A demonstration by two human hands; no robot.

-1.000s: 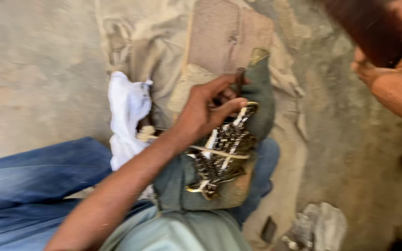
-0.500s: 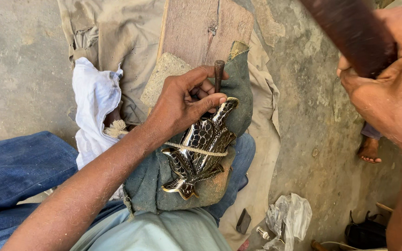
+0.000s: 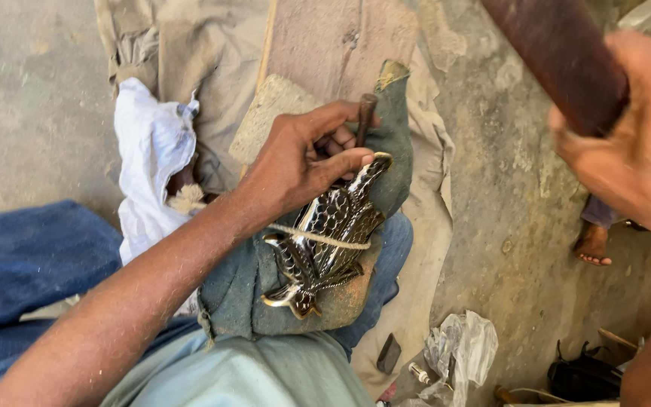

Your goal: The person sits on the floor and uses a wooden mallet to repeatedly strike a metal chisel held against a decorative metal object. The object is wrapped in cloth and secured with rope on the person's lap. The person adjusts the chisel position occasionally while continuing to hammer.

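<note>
I'm pinching a punch [image 3: 365, 119] upright in my left hand [image 3: 295, 162], steadying it on the cord-tied metal fish [image 3: 325, 241] at six o'clock, while my right hand [image 3: 634, 151] is gripping a wooden mallet [image 3: 559, 60], raised at two o'clock.

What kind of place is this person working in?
Probably a small metal-craft workshop on the ground. The left hand holds a punch on a shiny metal fish tied to a padded block, the right hand grips a wooden mallet, and the concrete floor is dusty.

bare forearms, no sleeves, blue jeans [image 3: 32, 264], pale shirt [image 3: 250, 377]
</note>
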